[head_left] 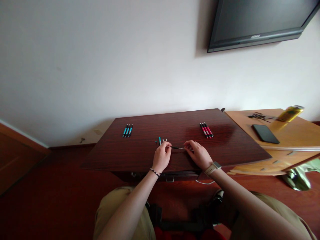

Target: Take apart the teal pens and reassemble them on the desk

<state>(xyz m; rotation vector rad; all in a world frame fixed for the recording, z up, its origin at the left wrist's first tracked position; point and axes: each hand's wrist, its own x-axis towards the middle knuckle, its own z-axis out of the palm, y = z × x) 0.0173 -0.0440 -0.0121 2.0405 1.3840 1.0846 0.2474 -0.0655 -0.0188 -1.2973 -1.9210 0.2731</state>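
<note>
My left hand (162,156) and my right hand (198,153) rest on the dark wooden table (140,156) near its front edge. Between them they pinch a thin dark pen (178,147), the left at one end and the right at the other. Just behind my left hand lie a few small pen parts (161,140), one of them teal. A row of three teal pens (127,130) lies at the back left of the table. Three red pens (206,129) lie at the back right.
To the right stands a lighter wooden desk (295,133) with a black phone (265,133), a yellow can (290,113) and dark glasses (259,116). A TV (260,21) hangs on the white wall. My knees sit under the table's front edge.
</note>
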